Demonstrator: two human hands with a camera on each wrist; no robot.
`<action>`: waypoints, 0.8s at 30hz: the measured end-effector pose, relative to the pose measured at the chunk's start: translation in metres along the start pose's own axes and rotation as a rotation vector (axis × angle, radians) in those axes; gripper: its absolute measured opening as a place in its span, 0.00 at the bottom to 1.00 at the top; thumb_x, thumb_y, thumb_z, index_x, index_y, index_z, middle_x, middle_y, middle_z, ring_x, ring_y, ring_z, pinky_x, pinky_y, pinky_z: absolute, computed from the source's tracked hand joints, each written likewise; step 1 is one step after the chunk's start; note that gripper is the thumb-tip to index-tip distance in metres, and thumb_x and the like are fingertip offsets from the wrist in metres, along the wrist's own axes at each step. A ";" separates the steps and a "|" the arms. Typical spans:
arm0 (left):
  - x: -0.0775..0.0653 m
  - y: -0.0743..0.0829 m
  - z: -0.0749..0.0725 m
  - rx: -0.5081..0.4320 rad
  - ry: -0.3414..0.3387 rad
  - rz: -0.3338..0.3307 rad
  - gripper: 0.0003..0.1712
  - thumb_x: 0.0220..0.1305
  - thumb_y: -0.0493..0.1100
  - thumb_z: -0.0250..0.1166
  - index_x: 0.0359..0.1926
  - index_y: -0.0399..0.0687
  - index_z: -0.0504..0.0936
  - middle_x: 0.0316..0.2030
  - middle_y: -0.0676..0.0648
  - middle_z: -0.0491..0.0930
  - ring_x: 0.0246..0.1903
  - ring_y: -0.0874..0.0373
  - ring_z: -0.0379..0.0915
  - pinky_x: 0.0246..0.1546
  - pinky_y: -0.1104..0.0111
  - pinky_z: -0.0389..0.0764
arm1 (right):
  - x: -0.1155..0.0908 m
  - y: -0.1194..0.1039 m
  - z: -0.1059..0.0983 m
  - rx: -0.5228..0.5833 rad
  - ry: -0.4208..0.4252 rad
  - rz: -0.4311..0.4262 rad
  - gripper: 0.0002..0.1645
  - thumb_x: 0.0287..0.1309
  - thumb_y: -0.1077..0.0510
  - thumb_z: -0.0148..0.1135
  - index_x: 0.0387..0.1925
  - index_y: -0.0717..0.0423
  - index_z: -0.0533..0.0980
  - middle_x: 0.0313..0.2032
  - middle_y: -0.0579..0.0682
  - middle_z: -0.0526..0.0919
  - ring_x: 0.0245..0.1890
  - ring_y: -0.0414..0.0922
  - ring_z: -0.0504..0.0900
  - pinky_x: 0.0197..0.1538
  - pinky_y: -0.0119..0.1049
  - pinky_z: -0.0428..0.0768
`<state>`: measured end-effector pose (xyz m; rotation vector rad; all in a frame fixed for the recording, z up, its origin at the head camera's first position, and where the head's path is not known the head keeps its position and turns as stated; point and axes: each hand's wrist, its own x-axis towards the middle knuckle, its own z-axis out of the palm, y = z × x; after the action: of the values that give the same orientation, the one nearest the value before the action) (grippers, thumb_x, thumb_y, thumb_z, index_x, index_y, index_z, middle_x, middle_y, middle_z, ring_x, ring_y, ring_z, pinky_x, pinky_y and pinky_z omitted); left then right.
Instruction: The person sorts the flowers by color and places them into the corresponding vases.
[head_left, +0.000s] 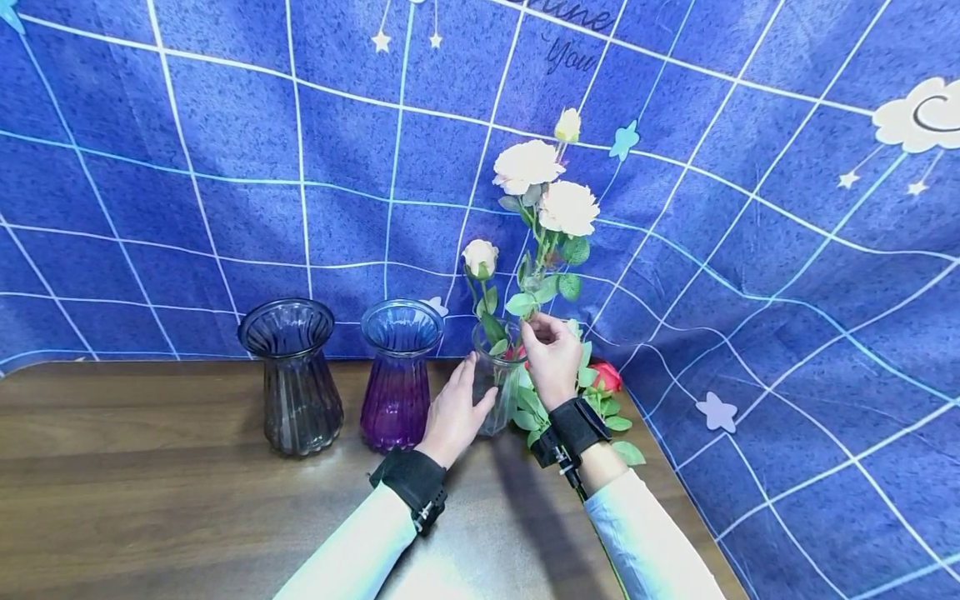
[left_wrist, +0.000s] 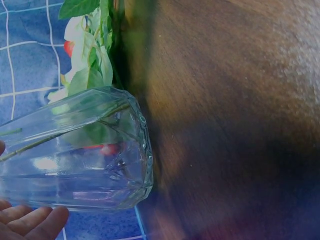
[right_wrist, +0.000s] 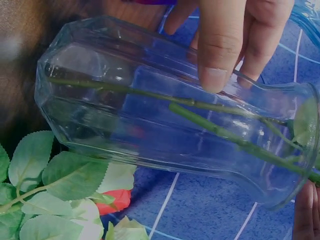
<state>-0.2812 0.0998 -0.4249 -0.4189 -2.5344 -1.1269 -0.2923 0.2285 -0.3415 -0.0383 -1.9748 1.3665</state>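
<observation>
A clear glass vase [head_left: 497,408] stands upright near the table's right side. My left hand [head_left: 456,410] holds it from the left; in the right wrist view its thumb [right_wrist: 216,60] lies against the glass and the fingers are behind. One stem with a pale rosebud [head_left: 481,257] stands inside the vase. Above the rim, my right hand [head_left: 553,354] pinches a second green stem [right_wrist: 215,129], whose lower end is inside the vase, clear of the bottom. This stem carries large pale pink flowers [head_left: 568,208] and a yellowish bud [head_left: 567,126].
To the left stand a purple-blue glass vase [head_left: 395,400] and a grey glass vase [head_left: 300,400]. Red flowers [head_left: 606,377] with green leaves lie on the wooden table [head_left: 165,500] to the right, behind my right wrist. A blue grid-patterned cloth [head_left: 247,150] hangs behind.
</observation>
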 end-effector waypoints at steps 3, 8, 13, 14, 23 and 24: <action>0.000 0.000 0.000 0.000 -0.001 -0.002 0.37 0.63 0.53 0.60 0.68 0.42 0.61 0.64 0.41 0.67 0.59 0.47 0.69 0.56 0.55 0.74 | -0.002 0.001 0.000 -0.023 -0.012 0.001 0.12 0.52 0.60 0.65 0.38 0.64 0.81 0.30 0.59 0.84 0.25 0.34 0.77 0.28 0.22 0.76; 0.001 0.000 0.000 0.009 0.009 0.004 0.37 0.63 0.54 0.59 0.67 0.42 0.62 0.64 0.42 0.67 0.60 0.48 0.69 0.55 0.56 0.74 | -0.003 0.002 0.001 -0.048 -0.020 -0.002 0.13 0.53 0.58 0.65 0.39 0.62 0.81 0.30 0.57 0.85 0.26 0.37 0.80 0.33 0.23 0.76; 0.001 0.000 0.000 0.010 0.004 0.002 0.37 0.63 0.54 0.60 0.68 0.42 0.62 0.64 0.42 0.67 0.60 0.48 0.69 0.56 0.56 0.74 | -0.004 0.003 0.000 -0.046 -0.021 -0.002 0.12 0.52 0.59 0.66 0.38 0.62 0.81 0.29 0.58 0.85 0.26 0.39 0.81 0.32 0.23 0.77; 0.001 0.000 0.000 0.010 0.003 0.001 0.37 0.63 0.54 0.60 0.68 0.42 0.62 0.65 0.43 0.67 0.60 0.48 0.69 0.56 0.56 0.74 | -0.004 0.003 0.000 -0.043 -0.023 -0.002 0.12 0.52 0.59 0.66 0.38 0.62 0.81 0.29 0.58 0.85 0.26 0.39 0.81 0.32 0.23 0.77; 0.001 0.000 0.002 0.001 0.010 0.006 0.37 0.62 0.53 0.61 0.67 0.41 0.62 0.64 0.42 0.67 0.60 0.47 0.69 0.56 0.56 0.74 | -0.005 0.004 0.001 -0.050 -0.035 0.010 0.12 0.51 0.59 0.66 0.37 0.63 0.82 0.29 0.58 0.85 0.27 0.42 0.82 0.34 0.23 0.78; 0.000 0.000 0.002 -0.004 0.008 0.003 0.37 0.62 0.52 0.61 0.67 0.41 0.62 0.64 0.42 0.67 0.60 0.47 0.69 0.56 0.56 0.74 | -0.006 0.004 0.001 -0.053 -0.036 0.010 0.12 0.51 0.59 0.66 0.37 0.63 0.82 0.29 0.58 0.85 0.27 0.43 0.82 0.34 0.24 0.78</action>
<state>-0.2818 0.1013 -0.4257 -0.4182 -2.5240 -1.1307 -0.2903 0.2269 -0.3480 -0.0494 -2.0432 1.3297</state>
